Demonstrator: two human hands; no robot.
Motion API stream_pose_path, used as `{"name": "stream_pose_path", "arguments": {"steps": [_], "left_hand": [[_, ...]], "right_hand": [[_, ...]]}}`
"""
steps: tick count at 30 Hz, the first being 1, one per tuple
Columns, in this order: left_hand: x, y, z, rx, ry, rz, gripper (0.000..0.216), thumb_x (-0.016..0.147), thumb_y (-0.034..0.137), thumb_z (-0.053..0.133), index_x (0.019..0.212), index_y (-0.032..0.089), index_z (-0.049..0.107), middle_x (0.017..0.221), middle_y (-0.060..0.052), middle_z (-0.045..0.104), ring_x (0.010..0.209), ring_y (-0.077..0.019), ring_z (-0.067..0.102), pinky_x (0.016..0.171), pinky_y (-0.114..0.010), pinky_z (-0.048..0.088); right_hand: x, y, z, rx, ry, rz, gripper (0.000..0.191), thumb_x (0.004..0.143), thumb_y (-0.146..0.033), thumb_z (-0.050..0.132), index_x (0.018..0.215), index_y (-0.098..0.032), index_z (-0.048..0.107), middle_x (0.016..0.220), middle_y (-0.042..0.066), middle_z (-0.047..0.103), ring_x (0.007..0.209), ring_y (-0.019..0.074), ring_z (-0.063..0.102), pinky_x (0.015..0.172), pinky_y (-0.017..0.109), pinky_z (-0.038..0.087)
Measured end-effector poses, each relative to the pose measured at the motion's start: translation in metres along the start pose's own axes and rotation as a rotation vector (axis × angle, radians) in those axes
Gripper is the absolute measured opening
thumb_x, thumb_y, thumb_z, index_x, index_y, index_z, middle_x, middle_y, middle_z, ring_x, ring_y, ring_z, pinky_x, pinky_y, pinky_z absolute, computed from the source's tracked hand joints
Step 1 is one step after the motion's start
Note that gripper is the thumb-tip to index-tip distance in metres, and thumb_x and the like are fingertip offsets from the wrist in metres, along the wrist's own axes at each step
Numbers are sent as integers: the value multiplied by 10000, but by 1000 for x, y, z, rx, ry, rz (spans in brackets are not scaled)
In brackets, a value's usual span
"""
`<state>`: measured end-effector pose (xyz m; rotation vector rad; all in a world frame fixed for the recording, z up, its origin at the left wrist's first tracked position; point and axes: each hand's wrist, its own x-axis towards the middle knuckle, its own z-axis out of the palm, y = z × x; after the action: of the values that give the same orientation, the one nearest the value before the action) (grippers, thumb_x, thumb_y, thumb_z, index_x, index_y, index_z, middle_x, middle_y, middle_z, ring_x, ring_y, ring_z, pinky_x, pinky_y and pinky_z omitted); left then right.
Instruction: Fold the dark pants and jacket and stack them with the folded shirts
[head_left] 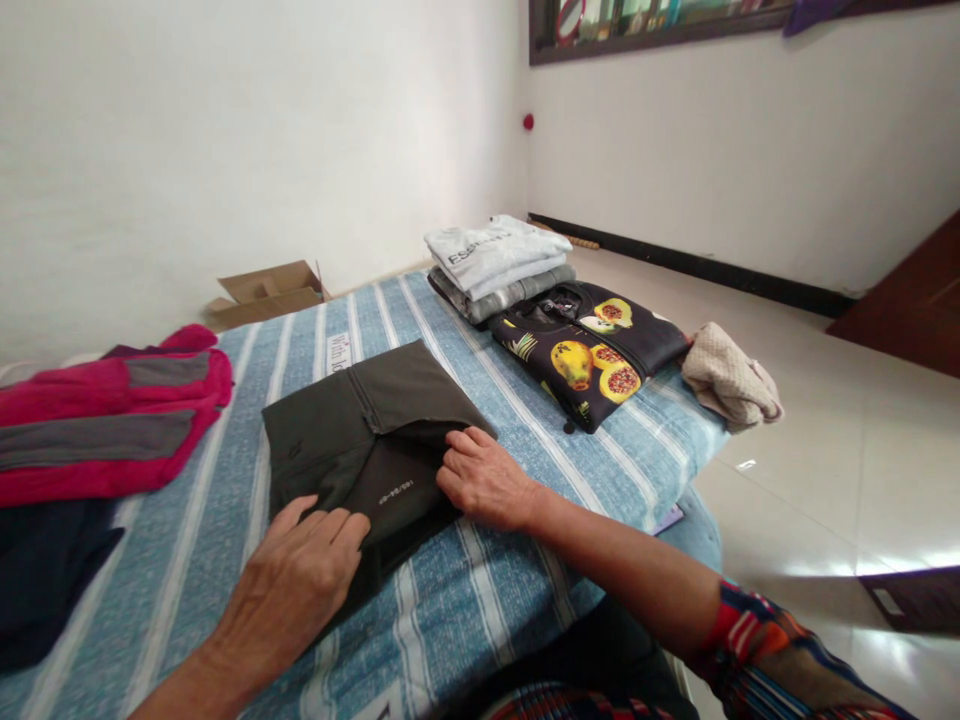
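A dark olive garment (367, 440) lies folded on a blue striped mattress cover (480, 590), with a zip seam and small pale print showing. My left hand (300, 565) lies on its lower part, fingers against a folded flap. My right hand (484, 480) sits at the flap's edge, fingers curled into the cloth. Beyond the hands, a black papaya-print top (581, 350) lies folded next to a stack of folded grey clothes (491, 262). A crumpled beige cloth (727, 375) sits at the mattress edge.
A pink and grey garment (97, 425) and a dark navy cloth (45, 585) lie at the left of the mattress. Flattened cardboard (266, 295) stands behind it, by the wall. A tiled floor (840, 500) spreads to the right.
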<state>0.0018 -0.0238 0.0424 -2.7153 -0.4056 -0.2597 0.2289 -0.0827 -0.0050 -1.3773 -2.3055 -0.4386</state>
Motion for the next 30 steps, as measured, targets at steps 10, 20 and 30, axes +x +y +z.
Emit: {"name": "stream_pose_path", "arguments": {"steps": [10,20,30], "left_hand": [[-2,15,2,52,-143,-80,356,792,-5,323,722,198,606,666,-34,543,684,-221,525,893,-490,368],[27,32,-6,2,-110,-116,102,787,156,525,852,153,603,758,-62,556,737,-243,520,694,-372,422],[51,53,16,-18,-17,-192,170,830,156,461,684,168,548,686,-55,532,679,-200,502,632,-315,391]], "right_hand": [[-2,-1,4,-2,30,-16,258,938,-172,387,750,-146,561,702,48,516,824,209,425,733,354,321],[-2,-3,4,-18,38,-14,251,933,-184,396,741,-151,555,706,50,513,826,213,423,730,354,325],[-2,-3,8,7,25,-25,239,931,-184,403,758,-146,564,710,60,508,849,223,420,743,372,337]]}}
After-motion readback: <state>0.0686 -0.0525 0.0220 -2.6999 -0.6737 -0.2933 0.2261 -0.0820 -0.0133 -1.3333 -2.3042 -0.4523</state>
